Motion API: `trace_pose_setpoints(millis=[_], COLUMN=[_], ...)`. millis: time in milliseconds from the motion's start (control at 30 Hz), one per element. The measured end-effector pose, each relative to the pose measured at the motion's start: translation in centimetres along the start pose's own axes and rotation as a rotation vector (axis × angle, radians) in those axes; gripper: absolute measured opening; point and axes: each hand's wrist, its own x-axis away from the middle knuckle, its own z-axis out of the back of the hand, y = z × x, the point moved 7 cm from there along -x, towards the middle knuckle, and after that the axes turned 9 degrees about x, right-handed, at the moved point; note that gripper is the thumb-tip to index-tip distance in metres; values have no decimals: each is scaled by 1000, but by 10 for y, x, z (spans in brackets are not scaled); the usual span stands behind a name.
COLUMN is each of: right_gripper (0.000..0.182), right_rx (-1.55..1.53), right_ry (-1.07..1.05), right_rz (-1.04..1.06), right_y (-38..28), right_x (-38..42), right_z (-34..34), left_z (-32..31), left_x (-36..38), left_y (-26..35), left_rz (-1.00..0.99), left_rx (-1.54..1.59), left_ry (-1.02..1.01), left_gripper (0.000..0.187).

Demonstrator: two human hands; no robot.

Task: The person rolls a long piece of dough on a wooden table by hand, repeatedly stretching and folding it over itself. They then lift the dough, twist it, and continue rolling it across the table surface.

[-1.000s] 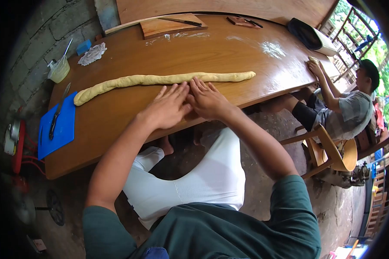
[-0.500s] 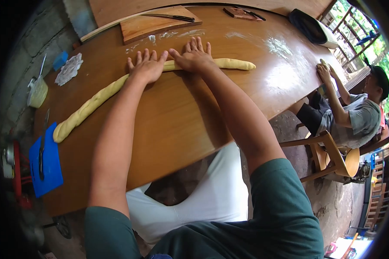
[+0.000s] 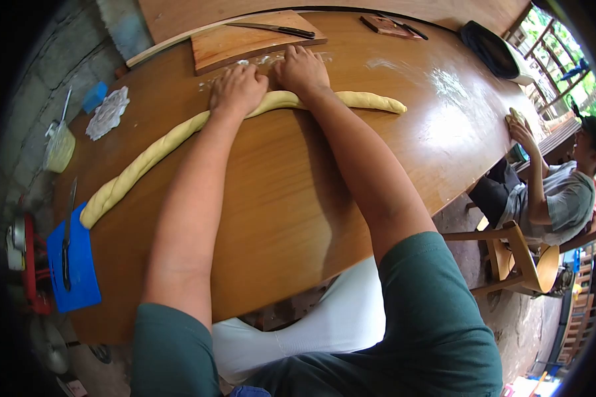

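Note:
A long twisted rope of pale yellow dough (image 3: 142, 159) lies curved across the wooden table, from the blue sheet at the left to right of my hands. My left hand (image 3: 240, 90) is beyond it, its heel close to the dough and its fingers curled down. To its right, my right hand (image 3: 302, 71) also has bent fingers, near white flour by the cutting board; the dough passes beneath that wrist. Both hands' fingertips and palms are hidden, so anything inside them cannot be seen. The dough's right end (image 3: 394, 104) tapers on the bare tabletop.
A knife (image 3: 271, 29) lies on the wooden cutting board (image 3: 212, 53). The blue sheet (image 3: 83, 281) holds another knife. At left are a crumpled cloth (image 3: 108, 114), a blue block (image 3: 95, 97) and a tub (image 3: 60, 149). Another person (image 3: 556, 192) sits at right, hands on something small.
Both my hands have slid forward past the dough, and their spread fingers have curled. The middle of the dough bends more. The other person's hands have lifted slightly. The view has shifted a little.

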Motion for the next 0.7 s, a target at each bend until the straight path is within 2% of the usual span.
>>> trace_pose_setpoints(millis=[33, 67, 100, 133, 200, 267, 367, 400, 433, 500, 533, 567, 633, 667, 700], right_gripper=[61, 67, 67, 70, 77, 77, 80, 80, 80, 79, 77, 77, 65, 65, 60], right_rx=[-31, 1, -1, -11, 9, -15, -40, -40, -40, -13, 10, 5, -20, -21, -19], right_ry=[-40, -180, -170, -209, -348, -340, -321, -336, -349, -299, -255, -249, -194, -187, -204], right_rz=[16, 7, 19, 10, 13, 12, 39, 89, 140, 191, 235, 247, 330, 349, 355], right_y=[-1, -4, -7, -8, -13, -18, -21, -24, -27, -35, -40, -40, -41, -40, -37], right_x=[6, 16, 28, 42, 65, 87, 123, 135, 146, 184, 206, 226, 255, 267, 279], right_z=[2, 9, 17, 22, 36, 43, 51, 52, 55, 91, 112, 125, 153, 167, 179], left_z=[2, 7, 14, 17, 25, 30, 31, 41, 50, 74, 88, 97, 115, 134, 150], left_x=[10, 29, 42, 51, 74, 98, 134, 152, 167, 201, 215, 223, 237, 244, 254], left_y=[-1, 7, 13, 16, 23, 29, 32, 38, 38, 54, 56, 49, 43, 41, 42], left_rz=[10, 71, 129, 206, 209, 199, 137, 55, 60, -116, -185, -176, -302, -289, -215], left_rx=[-3, -13, -22, -12, -26, -44, 3, -15, -15, -61, 2, -6, 242, 237, 336], left_ry=[11, -29, -67, -231, -202, -199, -250, -195, -186, -239, -123, -115, -198, -183, -322], left_gripper=[49, 54, 60, 71, 74, 83, 83, 81, 81, 75, 60, 60, 46, 46, 41])
